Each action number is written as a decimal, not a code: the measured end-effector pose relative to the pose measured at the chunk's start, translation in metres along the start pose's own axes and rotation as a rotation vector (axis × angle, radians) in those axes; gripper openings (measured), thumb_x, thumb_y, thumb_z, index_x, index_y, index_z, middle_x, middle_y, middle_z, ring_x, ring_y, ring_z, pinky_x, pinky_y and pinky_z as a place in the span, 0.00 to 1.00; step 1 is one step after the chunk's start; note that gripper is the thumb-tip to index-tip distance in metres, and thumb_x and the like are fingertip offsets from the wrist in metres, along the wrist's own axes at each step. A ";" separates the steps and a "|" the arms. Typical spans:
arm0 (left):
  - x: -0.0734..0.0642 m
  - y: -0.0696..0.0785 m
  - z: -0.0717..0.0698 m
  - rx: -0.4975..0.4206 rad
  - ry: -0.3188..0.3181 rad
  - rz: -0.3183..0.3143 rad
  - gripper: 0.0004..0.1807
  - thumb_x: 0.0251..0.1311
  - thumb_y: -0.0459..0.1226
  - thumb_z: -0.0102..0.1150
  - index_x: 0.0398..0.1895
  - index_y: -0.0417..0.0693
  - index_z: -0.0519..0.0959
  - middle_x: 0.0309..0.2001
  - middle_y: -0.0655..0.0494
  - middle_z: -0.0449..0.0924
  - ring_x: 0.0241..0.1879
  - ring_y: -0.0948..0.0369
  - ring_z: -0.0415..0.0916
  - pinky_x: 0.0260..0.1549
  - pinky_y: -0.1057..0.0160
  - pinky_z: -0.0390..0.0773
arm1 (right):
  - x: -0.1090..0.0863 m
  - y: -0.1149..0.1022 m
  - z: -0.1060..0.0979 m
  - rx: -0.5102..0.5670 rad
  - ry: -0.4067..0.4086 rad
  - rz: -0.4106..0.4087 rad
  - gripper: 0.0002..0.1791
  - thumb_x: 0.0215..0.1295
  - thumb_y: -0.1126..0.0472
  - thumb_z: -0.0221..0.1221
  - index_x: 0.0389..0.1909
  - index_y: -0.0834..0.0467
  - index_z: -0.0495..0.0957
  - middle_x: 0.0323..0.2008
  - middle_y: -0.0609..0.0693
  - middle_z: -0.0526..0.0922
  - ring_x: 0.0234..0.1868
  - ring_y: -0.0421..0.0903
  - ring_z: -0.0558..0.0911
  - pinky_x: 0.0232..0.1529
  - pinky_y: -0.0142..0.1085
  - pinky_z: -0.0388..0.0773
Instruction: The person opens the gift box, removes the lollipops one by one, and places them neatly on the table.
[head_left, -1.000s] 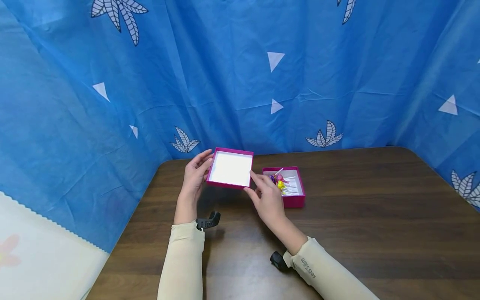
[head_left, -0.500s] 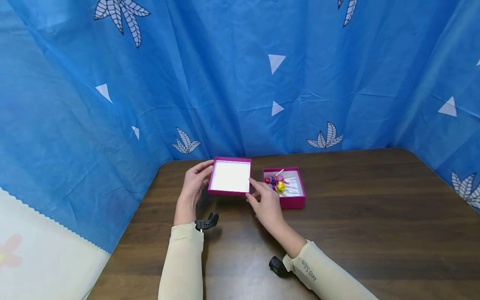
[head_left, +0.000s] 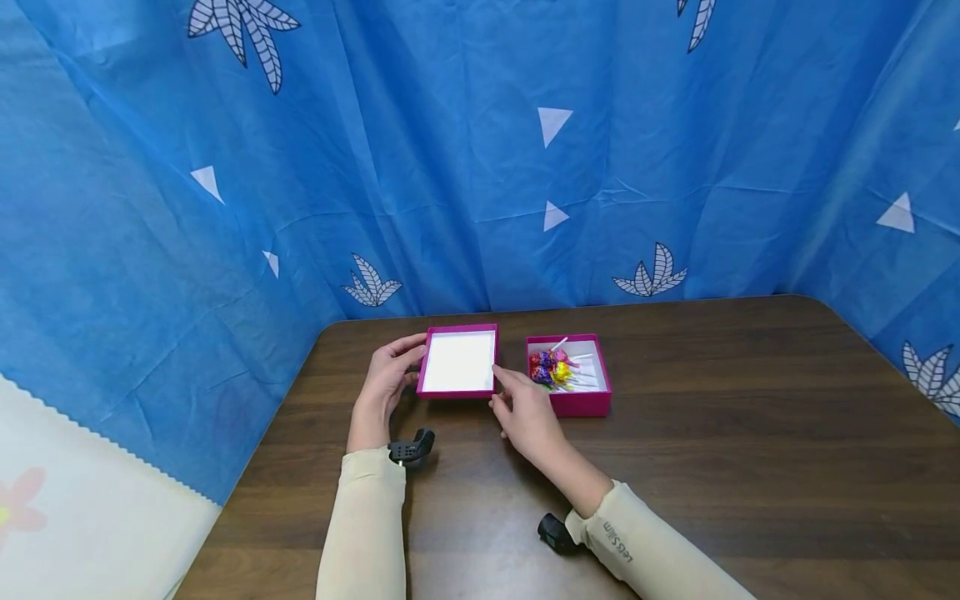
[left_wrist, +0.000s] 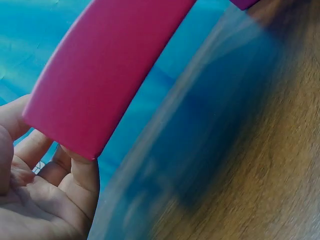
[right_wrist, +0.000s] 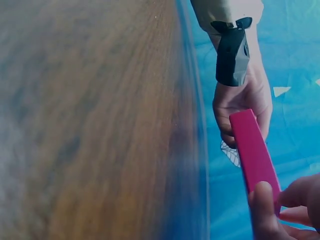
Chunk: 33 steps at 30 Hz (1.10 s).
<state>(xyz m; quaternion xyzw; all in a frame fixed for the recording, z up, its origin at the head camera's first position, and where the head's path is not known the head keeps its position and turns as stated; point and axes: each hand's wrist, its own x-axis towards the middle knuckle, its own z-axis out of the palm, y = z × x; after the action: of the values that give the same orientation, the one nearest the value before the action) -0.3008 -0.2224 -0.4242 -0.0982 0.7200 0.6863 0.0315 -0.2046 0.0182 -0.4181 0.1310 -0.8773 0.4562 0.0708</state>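
Note:
A square magenta box lid (head_left: 459, 362) with a white inside is held over the back of the table, its hollow side facing up toward the head camera. My left hand (head_left: 384, 379) grips its left side; in the left wrist view the fingers (left_wrist: 82, 175) are at the edge of the magenta wall. At the near right corner, my right hand (head_left: 528, 421) pinches the lid, with its thumb (right_wrist: 263, 205) on one side in the right wrist view. Just right of it stands the matching open box (head_left: 585, 406), where several wrapped lollipops (head_left: 553, 367) lie with white sticks.
The brown wooden table (head_left: 712, 433) ends at the back against a blue patterned curtain (head_left: 480, 150). A white cloth (head_left: 82, 508) hangs at the left. Each wrist wears a black strap-on camera (head_left: 412, 447).
Both hands have lowered the lid toward the table and slightly left. More of the lollipops show beside the right hand. The open box has stayed where it was.

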 end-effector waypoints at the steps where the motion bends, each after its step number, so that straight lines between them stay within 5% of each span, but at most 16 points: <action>1: 0.000 -0.001 -0.001 0.000 0.000 -0.004 0.21 0.65 0.44 0.64 0.61 0.56 0.80 0.63 0.52 0.76 0.54 0.54 0.73 0.41 0.67 0.82 | 0.000 0.001 0.001 -0.002 -0.018 -0.002 0.29 0.67 0.66 0.62 0.69 0.61 0.70 0.51 0.59 0.80 0.14 0.36 0.75 0.18 0.26 0.76; 19: 0.002 -0.012 -0.007 0.080 -0.015 -0.060 0.20 0.67 0.39 0.63 0.62 0.53 0.79 0.61 0.47 0.76 0.45 0.58 0.79 0.34 0.69 0.84 | -0.001 0.015 0.007 0.122 -0.184 0.081 0.32 0.68 0.63 0.61 0.71 0.65 0.66 0.54 0.61 0.79 0.20 0.38 0.79 0.25 0.30 0.79; 33: 0.005 -0.015 -0.006 0.136 -0.035 -0.068 0.20 0.67 0.38 0.62 0.62 0.51 0.79 0.59 0.46 0.76 0.39 0.59 0.78 0.31 0.69 0.84 | -0.002 0.017 0.007 0.075 -0.193 0.066 0.33 0.66 0.61 0.62 0.70 0.68 0.66 0.62 0.63 0.76 0.34 0.41 0.83 0.30 0.29 0.81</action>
<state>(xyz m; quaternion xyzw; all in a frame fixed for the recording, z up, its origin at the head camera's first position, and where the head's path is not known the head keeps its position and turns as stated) -0.3019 -0.2291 -0.4399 -0.1084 0.7605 0.6359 0.0740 -0.2082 0.0227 -0.4360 0.1478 -0.8661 0.4763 -0.0341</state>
